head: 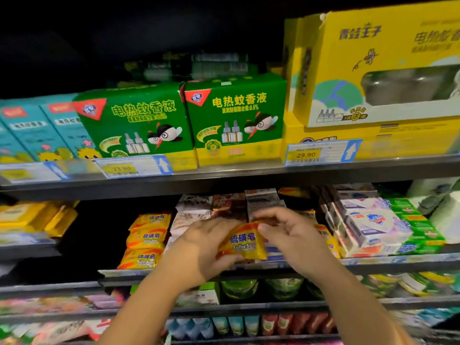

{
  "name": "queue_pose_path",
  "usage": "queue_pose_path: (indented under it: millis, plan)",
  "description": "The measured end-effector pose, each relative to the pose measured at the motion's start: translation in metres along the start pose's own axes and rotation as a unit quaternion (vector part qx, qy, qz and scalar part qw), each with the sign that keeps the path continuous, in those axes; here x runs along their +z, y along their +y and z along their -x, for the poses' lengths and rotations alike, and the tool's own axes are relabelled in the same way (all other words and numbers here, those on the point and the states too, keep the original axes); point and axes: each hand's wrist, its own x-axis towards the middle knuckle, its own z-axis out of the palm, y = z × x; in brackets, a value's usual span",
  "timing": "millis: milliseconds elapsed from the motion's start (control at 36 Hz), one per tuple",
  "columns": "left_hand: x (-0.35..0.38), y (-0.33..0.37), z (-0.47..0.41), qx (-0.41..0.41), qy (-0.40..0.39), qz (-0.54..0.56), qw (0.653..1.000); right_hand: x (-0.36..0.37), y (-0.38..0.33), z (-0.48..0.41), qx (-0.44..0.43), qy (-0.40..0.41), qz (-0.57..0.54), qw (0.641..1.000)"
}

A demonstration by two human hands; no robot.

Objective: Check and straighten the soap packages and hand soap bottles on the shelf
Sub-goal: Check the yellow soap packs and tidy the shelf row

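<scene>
A yellow sulfur soap package (244, 241) is held in front of the middle shelf (398, 263). My left hand (204, 247) grips its left and lower edge. My right hand (291, 237) pinches its upper right corner. To the left stands a stack of three matching yellow sulfur soap packages (146, 241). Behind my hands are stacks of brown and white soap boxes (224, 204). White boxed soaps (371, 226) and green boxed soaps (420, 227) fill the right of the shelf. No hand soap bottles can be made out.
The shelf above carries green mosquito-liquid boxes (236, 120), teal boxes (37, 130) and a large yellow box (388, 70), with price tags (321, 151) on its edge. Yellow packs (37, 216) lie at the left. Lower shelves hold green jars (240, 288) and small packets.
</scene>
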Motion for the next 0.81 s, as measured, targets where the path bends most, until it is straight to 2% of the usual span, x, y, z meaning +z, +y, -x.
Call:
queue_pose_path:
  millis: [56, 83, 139, 222, 250, 333, 472, 583, 806]
  plan:
    - [0.003, -0.019, 0.010, -0.031, 0.009, 0.017, 0.999, 0.006, -0.002, -0.015, -0.005, -0.001, 0.142, 0.990]
    - [0.003, -0.028, 0.014, -0.051, 0.014, 0.025, 0.998, 0.008, -0.005, -0.023, -0.001, -0.022, 0.248, 0.968]
    - [0.002, -0.046, 0.020, -0.066, 0.036, 0.014, 0.997, 0.013, -0.002, -0.041, 0.013, -0.047, 0.459, 0.887]
    - [-0.006, -0.076, 0.026, -0.117, 0.031, 0.001, 0.993, 0.025, 0.020, -0.058, 0.026, -0.054, 0.578, 0.814]
    - [-0.007, -0.089, 0.027, -0.151, 0.014, -0.001, 0.988, 0.027, 0.029, -0.061, 0.038, -0.042, 0.593, 0.803]
    - [-0.011, -0.128, 0.029, -0.223, -0.019, -0.039, 0.974, 0.031, 0.051, -0.068, 0.003, -0.004, 0.585, 0.811]
    - [-0.007, -0.177, 0.030, -0.329, -0.033, -0.069, 0.941, 0.030, 0.051, -0.065, 0.021, -0.018, 0.601, 0.799]
    - [-0.001, -0.205, 0.024, -0.357, -0.021, -0.053, 0.932, 0.031, 0.054, -0.065, 0.019, -0.005, 0.611, 0.792]
    - [0.008, -0.229, 0.007, -0.361, -0.105, -0.061, 0.924, 0.031, 0.044, -0.063, 0.027, -0.033, 0.624, 0.780]
